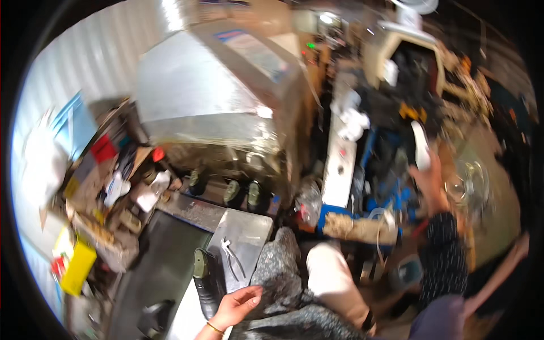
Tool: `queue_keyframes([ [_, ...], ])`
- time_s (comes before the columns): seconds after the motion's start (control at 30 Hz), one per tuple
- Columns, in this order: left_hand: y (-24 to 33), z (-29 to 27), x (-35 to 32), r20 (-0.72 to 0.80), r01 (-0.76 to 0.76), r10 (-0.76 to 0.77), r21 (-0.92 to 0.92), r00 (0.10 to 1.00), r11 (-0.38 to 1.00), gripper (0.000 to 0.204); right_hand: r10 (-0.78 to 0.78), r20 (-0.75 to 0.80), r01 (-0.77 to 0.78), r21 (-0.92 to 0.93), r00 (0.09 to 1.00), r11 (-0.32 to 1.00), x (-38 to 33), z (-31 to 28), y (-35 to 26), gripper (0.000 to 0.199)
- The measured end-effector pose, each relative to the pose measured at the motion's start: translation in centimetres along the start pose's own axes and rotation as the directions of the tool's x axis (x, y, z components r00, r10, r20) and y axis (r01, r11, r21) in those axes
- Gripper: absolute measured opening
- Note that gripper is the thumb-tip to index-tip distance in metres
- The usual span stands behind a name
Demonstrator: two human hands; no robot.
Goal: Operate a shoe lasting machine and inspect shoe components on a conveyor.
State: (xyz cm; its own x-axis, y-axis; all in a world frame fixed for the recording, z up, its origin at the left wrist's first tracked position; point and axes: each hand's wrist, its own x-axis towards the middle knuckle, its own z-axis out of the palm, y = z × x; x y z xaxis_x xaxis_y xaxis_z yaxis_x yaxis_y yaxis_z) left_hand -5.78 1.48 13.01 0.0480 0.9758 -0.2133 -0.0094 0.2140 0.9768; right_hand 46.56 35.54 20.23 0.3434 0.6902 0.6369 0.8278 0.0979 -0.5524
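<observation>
My left hand (233,307), a thin bangle on its wrist, lies at the bottom middle with fingers spread. It touches a dark olive shoe-shaped piece (206,280) and the edge of a grey speckled cloth (279,271). My right hand (429,180), in a dark dotted sleeve, is raised at the right. It grips a white elongated object (421,146); motion blur hides what that object is.
A large sheet-metal machine (215,90) fills the upper middle, with three olive pieces (232,192) in a row beneath it. Small metal pliers (232,258) lie on a steel plate (249,226). A cluttered shelf with a yellow box (76,266) stands left. A round wire fan (470,181) is on the floor right.
</observation>
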Motion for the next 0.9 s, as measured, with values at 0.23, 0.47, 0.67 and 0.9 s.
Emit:
queue_keyframes([
  [0.23, 5.2, 2.3, 5.6, 0.119, 0.103, -0.080, -0.199, 0.990, 0.975, 0.039, -0.077, 0.095, 0.035, 0.379, 0.992, 0.925, -0.9, -2.2, 1.3, 0.082],
  [0.47, 10.0, 3.7, 10.8, 0.441, 0.305, 0.003, -0.627, 0.898, 0.717, 0.080, -0.698, 0.274, 0.530, 0.488, 0.661, 0.693, -10.1, -6.0, -10.0, 0.089],
  [0.67, 6.3, -0.3, 6.8, -0.020, 0.402, -0.588, -0.712, 0.808, 0.576, 0.050, -0.977, 0.069, 0.735, 0.649, 0.203, 0.199, -21.1, 3.5, -15.9, 0.048],
  [0.9, 5.1, -13.0, 7.7, -0.607, -0.151, -0.239, -0.520, 0.758, 0.840, 0.028, -0.666, 0.635, 0.325, 0.582, 0.392, 0.746, -28.5, 9.4, -11.6, 0.059],
])
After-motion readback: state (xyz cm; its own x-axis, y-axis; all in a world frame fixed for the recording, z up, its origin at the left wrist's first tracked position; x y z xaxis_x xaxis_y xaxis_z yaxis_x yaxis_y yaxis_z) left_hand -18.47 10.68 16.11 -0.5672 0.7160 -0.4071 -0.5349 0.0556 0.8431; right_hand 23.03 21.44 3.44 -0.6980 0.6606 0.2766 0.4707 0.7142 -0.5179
